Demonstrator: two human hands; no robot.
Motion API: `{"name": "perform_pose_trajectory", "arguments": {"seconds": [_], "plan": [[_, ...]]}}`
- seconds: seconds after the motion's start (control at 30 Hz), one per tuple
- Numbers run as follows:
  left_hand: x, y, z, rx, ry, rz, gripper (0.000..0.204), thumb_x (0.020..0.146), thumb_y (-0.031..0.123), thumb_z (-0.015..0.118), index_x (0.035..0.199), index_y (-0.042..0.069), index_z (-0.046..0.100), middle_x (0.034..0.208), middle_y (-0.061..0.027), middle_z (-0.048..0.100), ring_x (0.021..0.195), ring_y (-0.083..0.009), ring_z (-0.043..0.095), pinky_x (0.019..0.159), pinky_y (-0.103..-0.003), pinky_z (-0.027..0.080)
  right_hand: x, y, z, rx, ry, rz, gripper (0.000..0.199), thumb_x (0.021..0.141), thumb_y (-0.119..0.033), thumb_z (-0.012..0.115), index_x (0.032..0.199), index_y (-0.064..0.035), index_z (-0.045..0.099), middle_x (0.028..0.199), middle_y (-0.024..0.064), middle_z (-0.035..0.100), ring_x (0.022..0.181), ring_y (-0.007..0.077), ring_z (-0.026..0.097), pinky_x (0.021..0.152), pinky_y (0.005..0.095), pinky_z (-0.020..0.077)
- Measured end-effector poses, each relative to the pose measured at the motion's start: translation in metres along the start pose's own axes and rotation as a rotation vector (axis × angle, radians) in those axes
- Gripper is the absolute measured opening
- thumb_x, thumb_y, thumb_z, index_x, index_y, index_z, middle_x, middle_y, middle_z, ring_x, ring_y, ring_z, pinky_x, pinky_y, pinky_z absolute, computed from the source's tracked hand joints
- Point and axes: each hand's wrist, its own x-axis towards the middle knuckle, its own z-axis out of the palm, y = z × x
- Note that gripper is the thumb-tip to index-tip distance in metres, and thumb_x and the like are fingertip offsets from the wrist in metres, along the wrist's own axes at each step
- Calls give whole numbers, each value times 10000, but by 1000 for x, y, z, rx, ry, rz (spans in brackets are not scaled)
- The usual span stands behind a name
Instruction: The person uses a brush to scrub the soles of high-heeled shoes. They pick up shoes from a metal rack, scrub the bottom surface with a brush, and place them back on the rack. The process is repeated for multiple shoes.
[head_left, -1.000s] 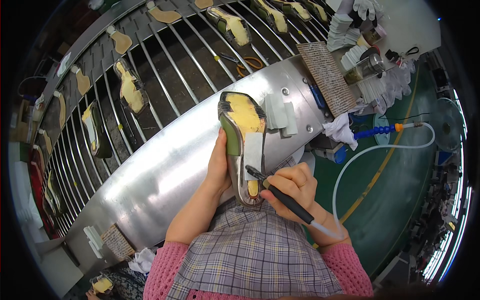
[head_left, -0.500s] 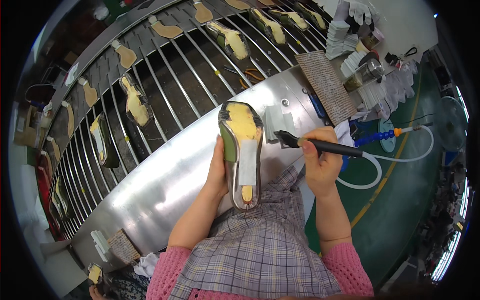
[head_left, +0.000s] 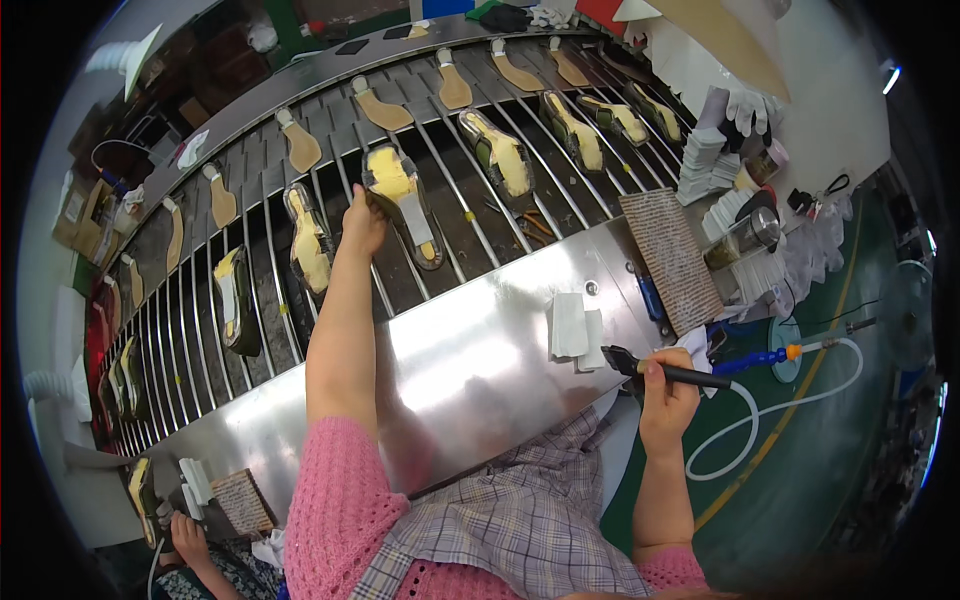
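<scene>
My left arm reaches out over the metal bars, and my left hand (head_left: pixel 362 225) grips the left side of a dark shoe upper (head_left: pixel 384 165). The upper lies sole side up on the bars. Yellow lining shows on it, with a pale grey strip (head_left: pixel 414 216) along its narrower part. Some of my left fingers are hidden beneath the shoe. My right hand (head_left: pixel 666 412) is closed round a black-handled brush (head_left: pixel 690 376) with a white tube at its back end. The brush head hangs just right of some pale strips (head_left: pixel 570 326) on the metal ledge (head_left: pixel 440 385).
Several other shoe uppers (head_left: pixel 500 160) and tan insoles (head_left: pixel 382 108) lie along the bar conveyor (head_left: pixel 466 210). Orange-handled pliers (head_left: pixel 537 222) sit between bars. A corrugated board (head_left: pixel 668 258), strip stacks and a glass jar (head_left: pixel 745 240) stand right. Another person's hand (head_left: pixel 188 540) is lower left.
My left hand has carried the shoe upper from in front of me forward and left onto the bars. My right hand, still holding the brush, has moved slightly right and down.
</scene>
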Motion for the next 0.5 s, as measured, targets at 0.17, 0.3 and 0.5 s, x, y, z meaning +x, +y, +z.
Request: {"name": "perform_pose_trajectory", "arguments": {"seconds": [0.17, 0.3, 0.5], "plan": [[-1, 6, 56, 301, 254, 312, 478, 981, 309, 499, 1327, -21, 489, 1321, -142, 540, 1224, -232, 501, 1030, -351, 367, 3, 17, -3, 43, 37, 60, 87, 892, -79, 633, 871, -9, 586, 805, 40, 534, 632, 84, 447, 549, 218, 342], [-1, -21, 131, 778, -85, 799, 440, 941, 208, 572, 1302, -37, 513, 1286, -151, 574, 1184, -235, 545, 1011, -327, 394, 12, 26, 5, 90, 19, 57, 102, 893, -100, 643, 871, -13, 597, 814, 45, 546, 638, 93, 465, 551, 216, 354], [1, -127, 251, 1364, -616, 989, 697, 802, 135, 672, 1407, 9, 349, 1457, -231, 349, 1338, -417, 345, 1115, -444, 295, 12, 38, 8, 120, 16, 103, 122, 879, -131, 660, 862, -19, 611, 817, 53, 564, 619, 98, 467, 536, 215, 359]]}}
